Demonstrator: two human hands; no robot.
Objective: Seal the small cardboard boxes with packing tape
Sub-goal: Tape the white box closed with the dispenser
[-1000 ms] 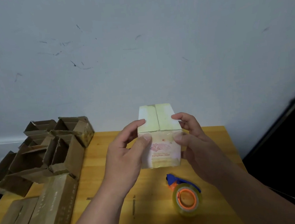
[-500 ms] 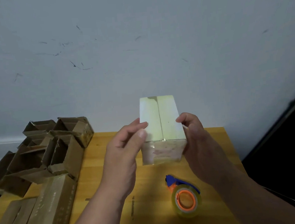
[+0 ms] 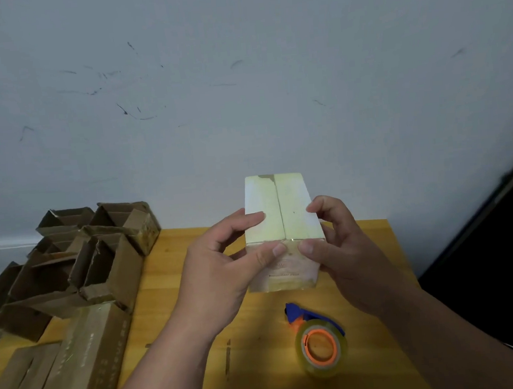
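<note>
Holding box point(image 3: 281, 210), 2 hands point(image 3: 221, 268).

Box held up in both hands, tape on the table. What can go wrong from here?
1. The pale cardboard box is gripped by the left hand and right hand above the yellow wooden table; a slip would likely drop it onto the clear tape roll with orange core and blue dispenser.
2. The centre flap seam looks untaped on top; thumbs pressing only the near edge may let the flaps spring open.
3. Reaching for the tape frees one hand, so the flaps may shift.
</note>
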